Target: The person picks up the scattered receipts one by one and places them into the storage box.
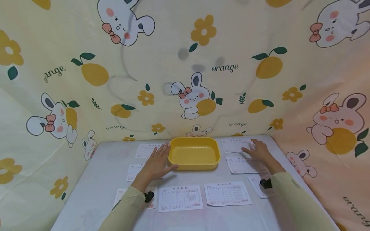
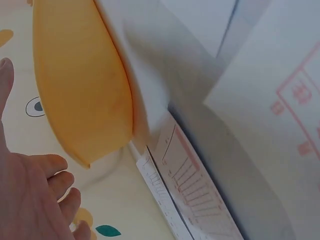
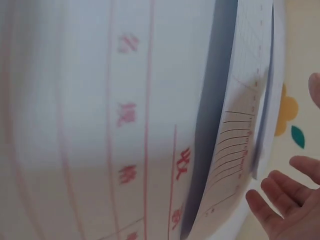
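A yellow plastic basin (image 1: 193, 167) stands at the back middle of the white table, with bare inside showing. My left hand (image 1: 156, 165) is at its left side, fingers straight and thumb spread near the front corner. In the left wrist view the fingers (image 2: 61, 185) appear just off the basin's wall (image 2: 85, 85); contact cannot be made out. My right hand (image 1: 258, 151) hovers around the back right printed slip (image 1: 233, 146), its fingers loosely extended and holding nothing. A second slip (image 1: 241, 166) lies just in front of it.
Two printed slips, one left (image 1: 180, 199) and one right (image 1: 227, 193), lie at the front middle. More slips line the left side, partly behind my left arm, and another (image 1: 257, 186) lies under my right forearm. A patterned cloth (image 1: 173, 128) hangs around the table.
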### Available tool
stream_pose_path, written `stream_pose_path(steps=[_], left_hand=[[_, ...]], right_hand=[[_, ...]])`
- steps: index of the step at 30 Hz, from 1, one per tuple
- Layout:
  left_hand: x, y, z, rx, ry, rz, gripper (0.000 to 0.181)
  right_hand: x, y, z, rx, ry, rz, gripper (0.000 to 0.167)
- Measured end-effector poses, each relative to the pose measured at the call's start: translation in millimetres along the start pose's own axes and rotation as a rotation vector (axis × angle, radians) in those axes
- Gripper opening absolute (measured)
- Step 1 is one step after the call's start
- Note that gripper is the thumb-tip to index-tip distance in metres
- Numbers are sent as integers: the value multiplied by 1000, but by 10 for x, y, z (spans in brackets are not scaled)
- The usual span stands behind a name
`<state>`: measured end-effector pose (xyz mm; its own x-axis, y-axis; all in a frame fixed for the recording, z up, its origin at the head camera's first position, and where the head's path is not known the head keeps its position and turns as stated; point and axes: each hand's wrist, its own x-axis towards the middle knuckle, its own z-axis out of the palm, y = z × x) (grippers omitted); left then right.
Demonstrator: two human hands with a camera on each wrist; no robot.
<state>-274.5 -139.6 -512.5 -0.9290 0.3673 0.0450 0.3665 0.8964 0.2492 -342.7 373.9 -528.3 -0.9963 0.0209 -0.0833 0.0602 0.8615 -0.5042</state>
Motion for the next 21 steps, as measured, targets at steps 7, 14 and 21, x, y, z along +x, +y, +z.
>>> stream_pose_path(steps=[7,14,21], left_hand=[[65,26,55,-4,-3,19,108],[112,70,78,-1,-24,11,112],[150,76,91,-6,-43,1,113]], right_hand=[[117,99,22,25,29,116,106],[160,128,94,54,70,196,96],[134,45,106,94,88,252,89]])
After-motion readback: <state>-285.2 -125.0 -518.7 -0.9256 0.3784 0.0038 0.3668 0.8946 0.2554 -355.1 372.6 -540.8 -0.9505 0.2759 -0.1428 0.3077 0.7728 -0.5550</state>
